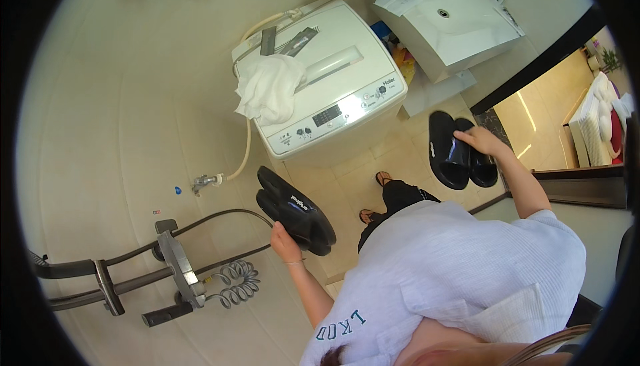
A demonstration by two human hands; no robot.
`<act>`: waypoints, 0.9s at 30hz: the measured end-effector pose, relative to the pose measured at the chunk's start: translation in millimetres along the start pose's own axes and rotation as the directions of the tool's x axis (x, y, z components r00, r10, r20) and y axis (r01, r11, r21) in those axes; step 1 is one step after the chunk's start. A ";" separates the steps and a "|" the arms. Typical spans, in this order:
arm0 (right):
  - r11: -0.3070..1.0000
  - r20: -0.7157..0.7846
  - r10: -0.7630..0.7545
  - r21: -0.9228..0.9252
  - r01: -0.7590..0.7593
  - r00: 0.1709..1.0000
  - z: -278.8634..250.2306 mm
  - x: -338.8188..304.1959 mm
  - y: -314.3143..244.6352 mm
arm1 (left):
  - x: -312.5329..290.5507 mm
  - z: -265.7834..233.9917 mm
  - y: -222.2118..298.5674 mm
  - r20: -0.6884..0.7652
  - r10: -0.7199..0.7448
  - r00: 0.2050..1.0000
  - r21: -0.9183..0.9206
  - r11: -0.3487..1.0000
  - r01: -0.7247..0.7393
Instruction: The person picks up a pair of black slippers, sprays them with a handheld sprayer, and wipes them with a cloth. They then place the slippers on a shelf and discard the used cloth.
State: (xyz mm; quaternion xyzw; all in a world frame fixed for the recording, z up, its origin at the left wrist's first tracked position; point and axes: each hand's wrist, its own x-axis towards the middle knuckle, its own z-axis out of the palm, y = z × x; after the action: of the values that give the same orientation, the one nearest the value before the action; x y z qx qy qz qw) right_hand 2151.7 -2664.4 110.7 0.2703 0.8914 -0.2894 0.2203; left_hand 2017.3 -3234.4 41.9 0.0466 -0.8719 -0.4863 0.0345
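Note:
A pair of black slide slippers [300, 216] is gripped in my left hand [287, 243], the two pressed together in front of the wall fittings. Out to the right, my right hand [480, 141] has its fingers closed round a second pair of black slippers [448, 159], held side by side above the tiled floor. Both pairs are off the ground, one on each side of my body. The fingers behind each pair are partly hidden.
A white top-loading washing machine [353, 93] stands ahead, with a white cloth [270, 86] and dark brushes or combs [297, 43] on its lid. Beyond it is a white washbasin [460, 23]. A shower fixture [180, 269] with a coiled hose is at left; a doorway opens at right.

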 end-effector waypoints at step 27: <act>0.633 0.018 -0.701 -0.446 0.633 0.713 -79.8 305.1 -259.5 | 210.4 132.7 235.9 0.034 0.470 0.882 0.740 0.582 -0.338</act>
State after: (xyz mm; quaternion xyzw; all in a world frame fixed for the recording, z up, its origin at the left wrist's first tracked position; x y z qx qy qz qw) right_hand 1743.8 -2683.7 104.8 -0.1115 0.9822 -0.1288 0.0790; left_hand 1783.1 -3023.2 176.2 -0.1036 -0.9725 -0.0734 0.1954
